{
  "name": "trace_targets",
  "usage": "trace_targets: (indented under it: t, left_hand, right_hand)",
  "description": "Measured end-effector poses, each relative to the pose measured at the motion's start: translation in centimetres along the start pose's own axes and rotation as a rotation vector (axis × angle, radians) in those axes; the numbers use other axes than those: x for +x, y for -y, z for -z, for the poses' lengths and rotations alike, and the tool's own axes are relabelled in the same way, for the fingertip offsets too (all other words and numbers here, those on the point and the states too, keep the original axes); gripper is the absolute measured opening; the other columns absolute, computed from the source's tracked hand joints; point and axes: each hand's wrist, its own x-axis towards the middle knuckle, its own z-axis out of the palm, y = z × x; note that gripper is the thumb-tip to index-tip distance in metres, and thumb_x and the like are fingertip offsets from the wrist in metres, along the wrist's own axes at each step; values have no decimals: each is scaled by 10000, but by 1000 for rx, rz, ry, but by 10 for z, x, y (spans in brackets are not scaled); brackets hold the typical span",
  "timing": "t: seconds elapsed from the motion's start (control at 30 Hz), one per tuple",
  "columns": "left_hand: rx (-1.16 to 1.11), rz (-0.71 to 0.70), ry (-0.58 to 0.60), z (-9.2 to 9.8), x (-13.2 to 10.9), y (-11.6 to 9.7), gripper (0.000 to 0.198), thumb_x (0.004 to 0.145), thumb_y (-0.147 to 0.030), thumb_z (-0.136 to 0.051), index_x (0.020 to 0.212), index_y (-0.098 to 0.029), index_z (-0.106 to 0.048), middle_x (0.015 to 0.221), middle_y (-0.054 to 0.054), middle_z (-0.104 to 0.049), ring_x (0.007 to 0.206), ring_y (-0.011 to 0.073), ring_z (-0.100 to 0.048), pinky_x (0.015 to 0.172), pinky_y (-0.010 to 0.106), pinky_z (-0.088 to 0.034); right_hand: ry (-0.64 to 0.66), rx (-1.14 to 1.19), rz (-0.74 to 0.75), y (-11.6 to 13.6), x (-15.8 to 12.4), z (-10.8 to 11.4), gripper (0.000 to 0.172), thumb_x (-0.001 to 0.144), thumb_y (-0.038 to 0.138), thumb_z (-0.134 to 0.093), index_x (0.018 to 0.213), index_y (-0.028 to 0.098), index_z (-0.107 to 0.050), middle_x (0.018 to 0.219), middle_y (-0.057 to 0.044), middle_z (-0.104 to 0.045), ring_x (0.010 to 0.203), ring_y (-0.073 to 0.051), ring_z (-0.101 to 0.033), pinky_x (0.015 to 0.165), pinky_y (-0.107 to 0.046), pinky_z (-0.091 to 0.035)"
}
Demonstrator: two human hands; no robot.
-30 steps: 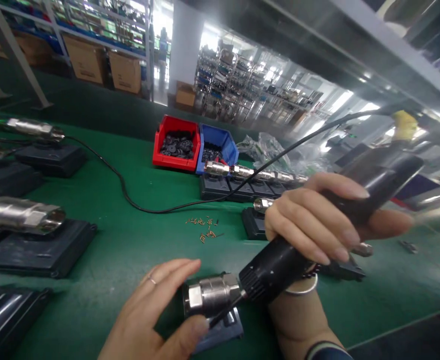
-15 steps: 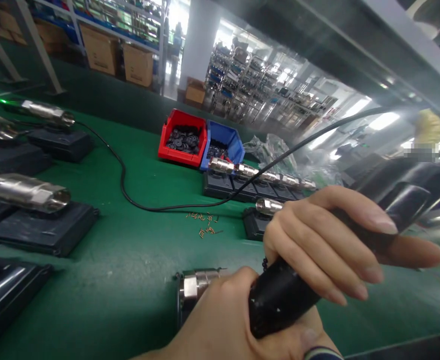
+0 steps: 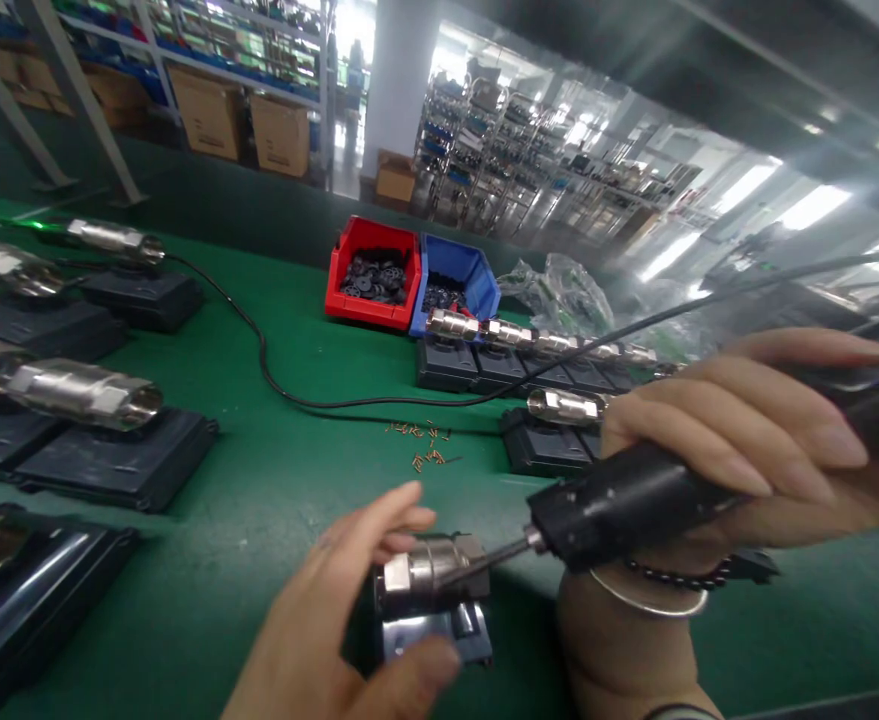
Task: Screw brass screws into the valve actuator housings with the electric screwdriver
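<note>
My right hand (image 3: 746, 450) is wrapped round a black electric screwdriver (image 3: 626, 505) that points down and left. Its metal bit passes in front of a silver fitting (image 3: 435, 570) mounted on a dark base (image 3: 439, 630); whether the tip touches it cannot be seen. My left hand (image 3: 356, 610) is at the left side of that fitting, thumb and fingers apart, around the unit without a visible grip. A black cable (image 3: 364, 402) runs across the green table. Small brass screws (image 3: 428, 460) lie scattered beyond the fitting.
Red bin (image 3: 375, 310) and blue bin (image 3: 476, 290) hold dark parts. Behind my right hand, fittings on dark bases (image 3: 544, 455) stand in rows. More such units (image 3: 116, 460) fill the left side. A plastic bag (image 3: 566, 290) lies at the back.
My left hand has let go of the screwdriver and moved left to the fitting. My right hand and the screwdriver have moved right, and the bit now shows.
</note>
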Motion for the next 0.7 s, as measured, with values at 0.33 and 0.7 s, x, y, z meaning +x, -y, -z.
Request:
trace_targets:
  t: [0.33, 0.7]
  left_hand:
    - [131, 431, -148, 3, -10, 68, 421, 795, -497, -465, 1033, -169, -575, 920, 60, -664, 827, 181, -626, 781, 317, -521]
    - [163, 401, -92, 6, -5, 66, 306, 804, -458, -480, 929, -225, -635, 886, 18, -675, 795, 167, -633, 714, 279, -523]
  right_hand:
    - [-384, -1133, 53, -49, 13, 58, 201, 667, 276, -661, 786, 147, -561, 504, 38, -516, 406, -116, -484, 429, -248, -421]
    - [-373, -1123, 55, -55, 10, 66, 193, 694, 268, -643, 830, 164, -555, 519, 38, -514, 420, -117, -485, 442, -250, -420]
